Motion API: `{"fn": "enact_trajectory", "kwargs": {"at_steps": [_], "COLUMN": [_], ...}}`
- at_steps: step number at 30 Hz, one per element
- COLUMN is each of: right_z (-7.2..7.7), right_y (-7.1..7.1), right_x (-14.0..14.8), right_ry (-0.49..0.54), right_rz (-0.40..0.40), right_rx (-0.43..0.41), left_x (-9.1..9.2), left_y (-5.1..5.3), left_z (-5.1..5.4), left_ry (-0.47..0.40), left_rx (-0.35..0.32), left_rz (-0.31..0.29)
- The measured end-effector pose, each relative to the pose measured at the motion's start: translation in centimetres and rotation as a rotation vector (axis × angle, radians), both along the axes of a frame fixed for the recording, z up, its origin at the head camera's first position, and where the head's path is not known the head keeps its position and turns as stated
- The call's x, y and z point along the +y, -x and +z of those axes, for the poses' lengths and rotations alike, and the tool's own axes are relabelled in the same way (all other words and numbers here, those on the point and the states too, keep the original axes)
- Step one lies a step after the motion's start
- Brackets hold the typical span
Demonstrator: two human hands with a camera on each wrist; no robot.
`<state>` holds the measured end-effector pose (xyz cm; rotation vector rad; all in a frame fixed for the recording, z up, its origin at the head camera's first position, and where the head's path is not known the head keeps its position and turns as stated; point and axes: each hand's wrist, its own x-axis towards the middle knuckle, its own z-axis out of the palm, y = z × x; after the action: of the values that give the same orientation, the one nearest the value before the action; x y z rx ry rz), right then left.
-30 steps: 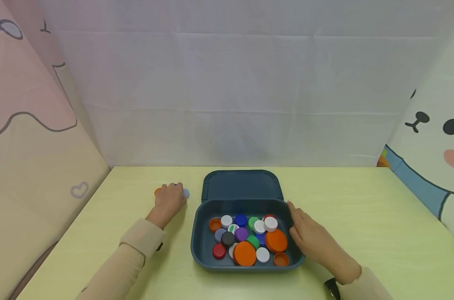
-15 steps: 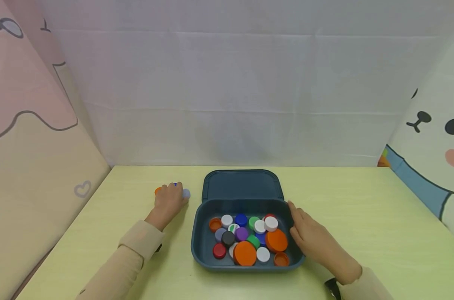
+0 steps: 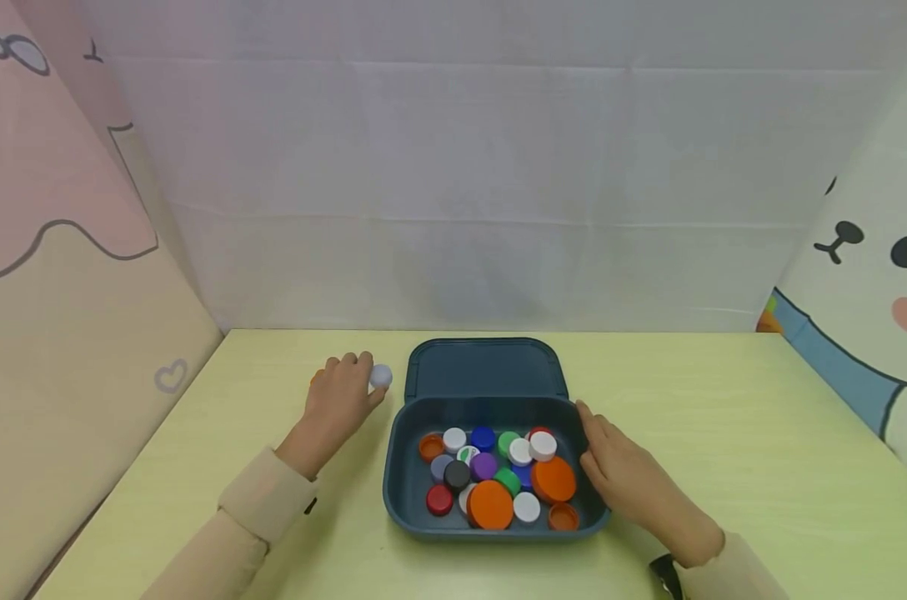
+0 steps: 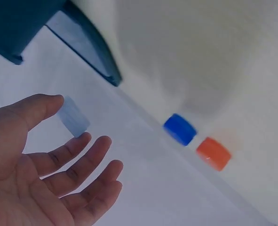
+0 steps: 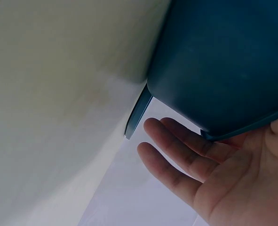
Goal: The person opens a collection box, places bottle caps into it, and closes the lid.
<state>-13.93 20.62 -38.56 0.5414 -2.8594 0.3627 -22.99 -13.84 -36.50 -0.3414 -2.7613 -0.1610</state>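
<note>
My left hand [image 3: 339, 397] is raised a little over the table, left of the box, and pinches a pale blue bottle cap [image 4: 74, 117] between thumb and index finger. Its other fingers are loosely bent. In the left wrist view a blue cap [image 4: 180, 129] and an orange cap [image 4: 214, 154] stand side by side on the table; the hand mostly hides them in the head view. My right hand [image 3: 629, 475] rests against the right rim of a dark blue box [image 3: 390, 492], fingers fairly straight. Several coloured caps lie inside, among them a purple cap [image 3: 484, 467].
The box's lid [image 3: 487, 367] lies folded back behind it. A pale yellow table [image 3: 724, 417] spreads out on both sides. A white cloth [image 3: 483, 192] hangs behind the table, and printed cloths [image 3: 866, 317] flank it.
My left hand has lifted slightly from the table and taken the pale blue cap up with it, a little to the right. The right hand and the box have stayed in place.
</note>
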Motion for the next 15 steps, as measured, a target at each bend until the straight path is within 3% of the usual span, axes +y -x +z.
{"fn": "enact_trajectory", "kwargs": {"at_steps": [4, 7, 15], "right_z": [-0.1, -0.1, 0.0], "right_y": [0.0, 0.0, -0.1], "right_x": [0.0, 0.0, 0.0], "right_ry": [-0.007, -0.004, 0.005], "right_rz": [0.006, 0.003, -0.006], "right_rx": [0.013, 0.009, -0.012], "left_x": [0.7, 1.3, 2.9], "left_y": [-1.4, -2.5, -5.1], "left_z": [0.9, 1.5, 2.4], "left_ry": [0.021, 0.056, 0.115], "left_rx": [0.085, 0.112, 0.067], "left_rz": [-0.052, -0.083, -0.107]}}
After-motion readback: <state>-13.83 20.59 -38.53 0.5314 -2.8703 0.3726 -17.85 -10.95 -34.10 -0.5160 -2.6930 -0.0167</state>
